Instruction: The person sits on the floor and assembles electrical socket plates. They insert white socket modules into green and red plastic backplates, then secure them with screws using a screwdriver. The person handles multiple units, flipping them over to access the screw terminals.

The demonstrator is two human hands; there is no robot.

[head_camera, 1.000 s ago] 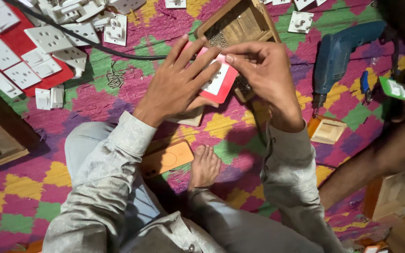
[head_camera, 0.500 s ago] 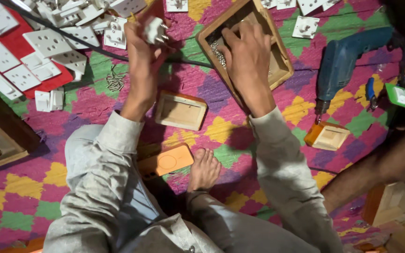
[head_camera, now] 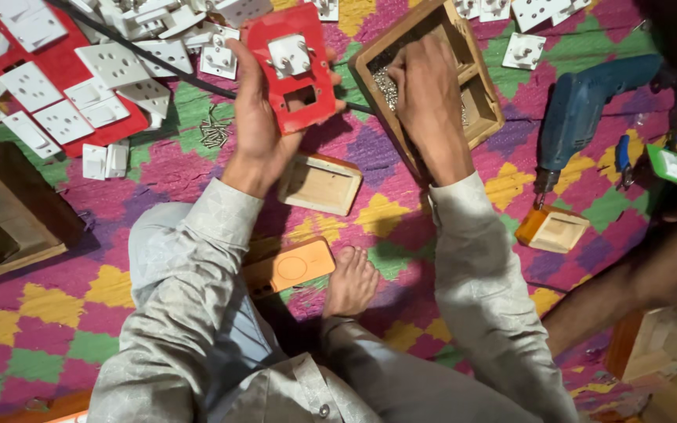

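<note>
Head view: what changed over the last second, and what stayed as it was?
The hands parted. The left hand carried the red plate with its white socket up and left and now holds it alone. The right hand let go and reached into the wooden tray of screws. A small wooden box now lies uncovered. The blue drill and orange phone kept their places.

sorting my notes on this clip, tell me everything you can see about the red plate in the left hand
The red plate is a flat rectangular panel that looks like plastic, with a white socket module fitted in its upper part and an empty rectangular cutout below it. The left hand holds it up, slightly tilted, above the patterned mat: fingers behind it, thumb along its left edge. It sits between the white switch pieces and the wooden tray. Nothing else touches it.
</note>
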